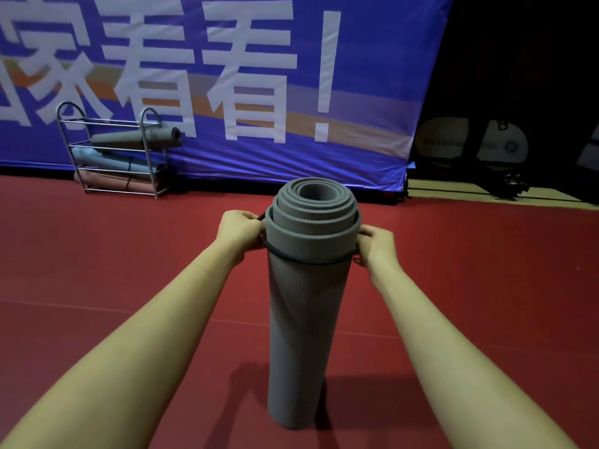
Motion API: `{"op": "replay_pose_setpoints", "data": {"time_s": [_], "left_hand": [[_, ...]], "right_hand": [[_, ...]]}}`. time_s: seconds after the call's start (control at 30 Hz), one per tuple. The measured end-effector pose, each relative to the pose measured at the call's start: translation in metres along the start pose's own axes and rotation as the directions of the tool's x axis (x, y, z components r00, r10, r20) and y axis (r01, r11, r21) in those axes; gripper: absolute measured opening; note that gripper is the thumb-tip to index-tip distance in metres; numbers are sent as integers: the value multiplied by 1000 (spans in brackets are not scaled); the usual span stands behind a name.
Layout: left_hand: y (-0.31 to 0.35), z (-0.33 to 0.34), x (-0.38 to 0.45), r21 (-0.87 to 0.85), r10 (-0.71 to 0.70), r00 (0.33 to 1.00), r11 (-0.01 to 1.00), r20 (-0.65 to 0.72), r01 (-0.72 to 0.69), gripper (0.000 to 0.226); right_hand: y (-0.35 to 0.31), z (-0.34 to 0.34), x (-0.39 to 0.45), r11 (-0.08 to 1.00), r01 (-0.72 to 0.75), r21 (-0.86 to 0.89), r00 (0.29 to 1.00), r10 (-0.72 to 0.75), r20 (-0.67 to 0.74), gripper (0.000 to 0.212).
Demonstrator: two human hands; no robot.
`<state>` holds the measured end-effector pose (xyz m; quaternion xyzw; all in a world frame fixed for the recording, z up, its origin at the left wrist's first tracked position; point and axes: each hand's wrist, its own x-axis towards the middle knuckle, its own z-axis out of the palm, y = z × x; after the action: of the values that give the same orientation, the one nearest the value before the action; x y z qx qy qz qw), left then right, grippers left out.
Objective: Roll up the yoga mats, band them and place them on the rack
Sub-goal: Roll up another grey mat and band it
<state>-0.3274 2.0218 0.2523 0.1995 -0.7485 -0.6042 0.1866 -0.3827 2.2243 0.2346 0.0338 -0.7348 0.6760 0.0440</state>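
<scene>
A rolled grey yoga mat [299, 335] stands upright on the red floor in the middle of the view, its spiral end facing up. A thin black elastic band [308, 261] circles the roll a little below its top. My left hand [238, 233] pinches the band at the roll's left side. My right hand [377, 246] pinches it at the right side. The band is stretched between both hands. A metal rack [147, 147] stands far left against the banner and holds three rolled mats: grey on top, light blue in the middle, pink at the bottom.
A large blue banner [356, 76] with white characters hangs behind, reaching the floor. The red floor [129, 254] spreads wide between me and the rack. Dark equipment [505, 183] stands on a wooden floor strip at the far right.
</scene>
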Motion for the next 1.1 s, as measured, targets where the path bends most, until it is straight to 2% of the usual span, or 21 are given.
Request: {"op": "replay_pose_setpoints", "data": {"time_s": [0.13, 0.27, 0.53, 0.67, 0.77, 0.9, 1.03, 1.1], "left_hand": [[-24, 1, -7, 212, 36, 999, 977, -27, -29, 13], [-63, 8, -13, 334, 14, 1000, 943, -5, -11, 16], [-127, 17, -13, 462, 23, 998, 887, -53, 4, 18], [-140, 17, -20, 508, 32, 995, 861, -91, 18, 18], [-130, 21, -19, 397, 26, 994, 918, -103, 17, 19], [-116, 29, -21, 154, -40, 997, 987, -68, 51, 35], [-120, 34, -26, -71, -124, 992, 990, -21, 122, 36], [-117, 36, -28, -127, -136, 991, 983, -15, 133, 40]], "right_hand": [[28, -3, -4, 994, 55, -93, 998, -55, 6, 21], [57, -3, -6, 992, 9, -123, 1000, -6, 25, 17], [136, -5, -12, 963, -6, -269, 999, 18, 42, 15], [150, -6, -17, 963, -11, -270, 999, 24, 45, 11], [134, -2, -19, 987, 7, -163, 1000, -8, -4, 18], [112, 4, -20, 984, -85, 156, 993, 97, -71, 37], [105, 5, -29, 929, -150, 338, 977, 191, -90, 13], [102, 5, -31, 943, -135, 306, 981, 170, -92, 20]]}}
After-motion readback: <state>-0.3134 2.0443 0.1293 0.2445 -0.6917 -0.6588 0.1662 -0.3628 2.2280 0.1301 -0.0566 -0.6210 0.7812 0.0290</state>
